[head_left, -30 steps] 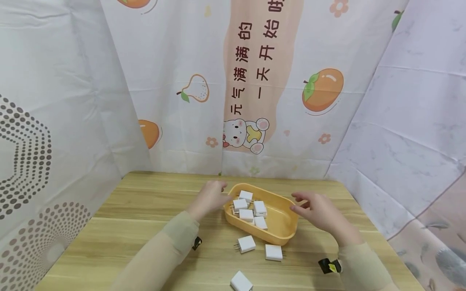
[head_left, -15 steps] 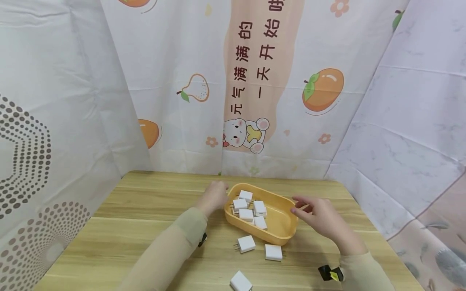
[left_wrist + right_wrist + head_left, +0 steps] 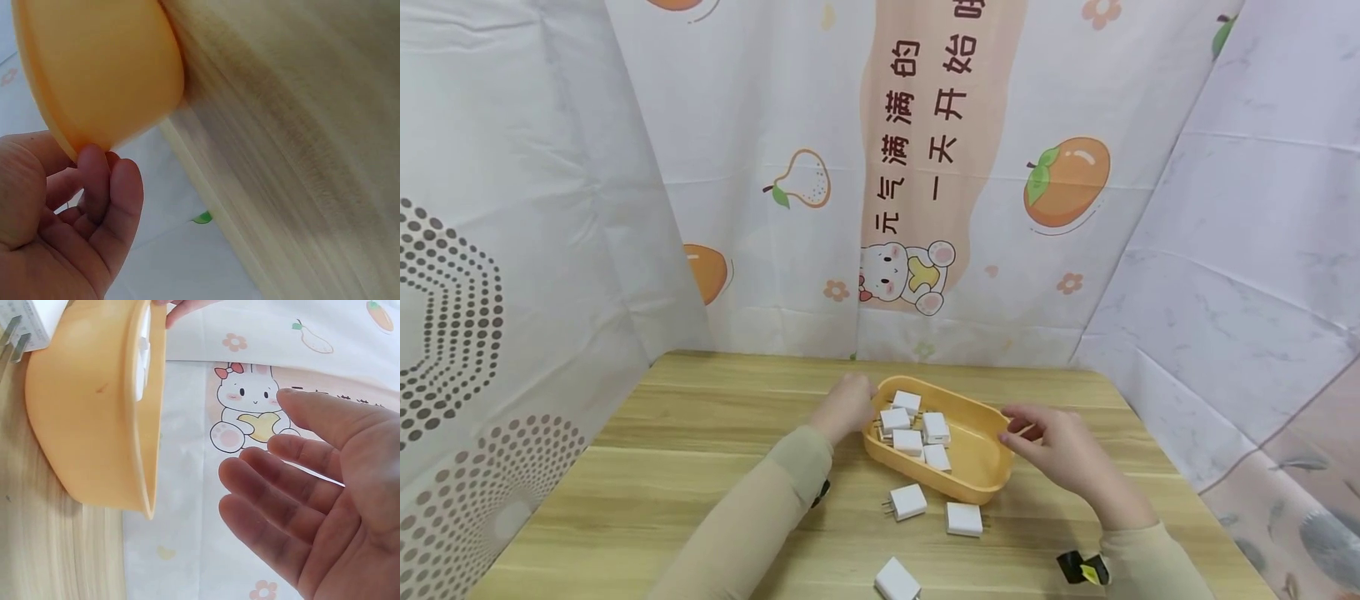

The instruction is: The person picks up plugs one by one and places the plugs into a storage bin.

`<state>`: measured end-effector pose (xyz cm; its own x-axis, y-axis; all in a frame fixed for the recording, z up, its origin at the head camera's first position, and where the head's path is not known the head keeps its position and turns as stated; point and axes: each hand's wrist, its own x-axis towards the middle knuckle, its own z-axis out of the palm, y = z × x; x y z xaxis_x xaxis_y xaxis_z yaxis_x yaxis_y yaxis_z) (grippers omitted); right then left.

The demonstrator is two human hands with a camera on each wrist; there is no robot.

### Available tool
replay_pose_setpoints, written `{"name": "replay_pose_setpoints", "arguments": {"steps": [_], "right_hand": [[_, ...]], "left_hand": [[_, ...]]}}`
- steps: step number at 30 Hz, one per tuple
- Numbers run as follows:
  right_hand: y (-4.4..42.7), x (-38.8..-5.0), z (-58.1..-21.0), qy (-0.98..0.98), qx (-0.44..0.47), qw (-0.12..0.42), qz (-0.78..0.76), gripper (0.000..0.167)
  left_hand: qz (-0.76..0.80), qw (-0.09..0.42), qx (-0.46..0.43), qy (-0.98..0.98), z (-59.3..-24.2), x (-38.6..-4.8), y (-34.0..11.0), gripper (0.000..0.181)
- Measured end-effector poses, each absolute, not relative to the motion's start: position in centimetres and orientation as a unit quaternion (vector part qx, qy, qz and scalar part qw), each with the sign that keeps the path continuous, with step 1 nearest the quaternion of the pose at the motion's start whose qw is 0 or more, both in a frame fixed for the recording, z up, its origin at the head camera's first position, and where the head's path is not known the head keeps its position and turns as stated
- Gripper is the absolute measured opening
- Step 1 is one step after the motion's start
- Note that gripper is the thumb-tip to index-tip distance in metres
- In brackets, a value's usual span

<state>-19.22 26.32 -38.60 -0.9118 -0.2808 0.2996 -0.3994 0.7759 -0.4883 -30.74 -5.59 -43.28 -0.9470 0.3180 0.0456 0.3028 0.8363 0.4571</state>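
A yellow-orange oval plastic tray point(image 3: 979, 460) stands on the table with several white plug-in chargers point(image 3: 936, 427) heaped in its left part. My left hand point(image 3: 847, 407) is at the tray's left end. In the left wrist view its thumb and fingers point(image 3: 94, 178) pinch the tray's rim point(image 3: 53, 128). Beside the right end is my right hand point(image 3: 1056, 446), its fingers loosely spread. The right wrist view shows a gap between this hand point(image 3: 325, 500) and the tray wall point(image 3: 87, 431); it holds nothing.
Three loose white chargers lie in front of the tray: one nearer the left point(image 3: 907, 502), another to the right point(image 3: 964, 518), a third near the lower frame edge point(image 3: 897, 579). Behind the wooden table point(image 3: 715, 433) hangs a printed curtain point(image 3: 790, 275).
My left hand has moved slightly right and its fingers have closed on the tray's left rim. The right hand has barely shifted. Tray and chargers look unmoved.
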Motion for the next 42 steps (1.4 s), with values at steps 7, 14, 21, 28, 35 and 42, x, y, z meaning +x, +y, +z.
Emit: {"name": "replay_pose_setpoints", "arguments": {"steps": [7, 14, 21, 28, 35, 42], "right_hand": [[26.4, -19.3, -38.8, -0.941, 0.177, 0.097, 0.271, 0.035], [26.4, -19.3, -39.2, -0.939, 0.183, 0.091, 0.277, 0.037], [25.2, -18.7, -39.2, -0.938, 0.201, 0.072, 0.274, 0.034], [23.3, -18.0, -39.0, -0.937, 0.235, 0.056, 0.251, 0.036], [21.6, -17.7, -39.2, -0.93, 0.281, 0.051, 0.231, 0.038], [19.8, -17.3, -39.4, -0.92, 0.324, 0.047, 0.215, 0.034]], "left_hand": [[0.242, 0.012, 0.16, 0.957, -43.4, -30.4, -5.7, 0.012], [0.247, 0.012, 0.158, 0.956, -43.7, -30.4, -5.7, 0.042], [0.25, 0.017, 0.158, 0.955, -43.7, -30.3, -5.7, 0.042], [0.248, 0.017, 0.153, 0.956, -43.7, -30.4, -5.7, 0.041], [0.243, 0.011, 0.152, 0.958, -43.8, -30.5, -5.6, 0.033], [0.226, 0.004, 0.171, 0.959, -43.8, -30.6, -5.6, 0.016]]}}
